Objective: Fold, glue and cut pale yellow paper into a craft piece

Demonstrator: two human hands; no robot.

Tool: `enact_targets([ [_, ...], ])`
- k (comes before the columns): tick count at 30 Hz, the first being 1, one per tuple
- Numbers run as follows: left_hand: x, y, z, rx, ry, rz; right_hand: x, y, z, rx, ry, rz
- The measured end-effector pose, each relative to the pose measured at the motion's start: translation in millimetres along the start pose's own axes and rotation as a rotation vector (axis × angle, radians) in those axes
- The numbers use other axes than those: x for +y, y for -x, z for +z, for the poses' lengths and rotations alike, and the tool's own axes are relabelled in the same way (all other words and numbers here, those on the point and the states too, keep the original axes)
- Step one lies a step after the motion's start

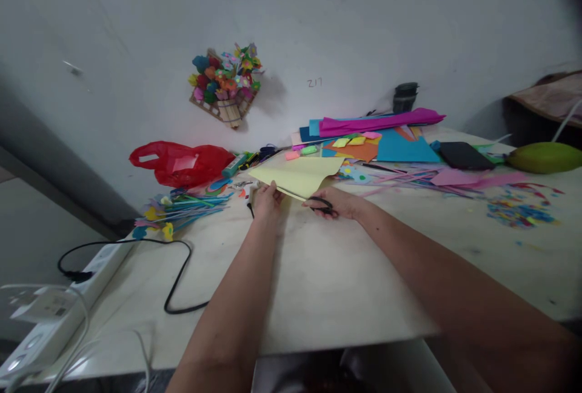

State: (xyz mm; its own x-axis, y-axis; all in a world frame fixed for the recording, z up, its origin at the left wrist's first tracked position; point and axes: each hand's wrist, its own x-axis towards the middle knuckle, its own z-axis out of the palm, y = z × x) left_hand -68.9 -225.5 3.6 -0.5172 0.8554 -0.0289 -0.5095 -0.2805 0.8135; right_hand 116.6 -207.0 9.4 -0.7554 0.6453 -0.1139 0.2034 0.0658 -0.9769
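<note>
A pale yellow paper sheet [302,174] is held above the middle of the table. My left hand [267,200] pinches its near edge at the left, thumb on top. My right hand [335,202] is closed round the black handles of a pair of scissors [322,204] at the sheet's near right edge. The scissor blades point left along that edge, toward my left hand; how far apart they are is too small to tell.
A red plastic bag [182,165] and paper flowers [168,229] lie left. Coloured sheets [407,147], a black phone-like object [464,155] and small scraps [521,211] are right. A black cable [179,278] runs along the left side near a power strip [97,272].
</note>
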Motion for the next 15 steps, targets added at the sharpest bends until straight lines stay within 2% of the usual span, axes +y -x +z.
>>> enact_targets([
  [11,-0.1,-1.2,-3.2,-0.032,0.026,-0.002,-0.7,0.7,0.8,0.005,-0.022,0.002],
  [15,-0.1,0.5,-2.0,-0.005,0.034,0.003,-0.9,0.0,-0.6,0.014,0.013,-0.001],
])
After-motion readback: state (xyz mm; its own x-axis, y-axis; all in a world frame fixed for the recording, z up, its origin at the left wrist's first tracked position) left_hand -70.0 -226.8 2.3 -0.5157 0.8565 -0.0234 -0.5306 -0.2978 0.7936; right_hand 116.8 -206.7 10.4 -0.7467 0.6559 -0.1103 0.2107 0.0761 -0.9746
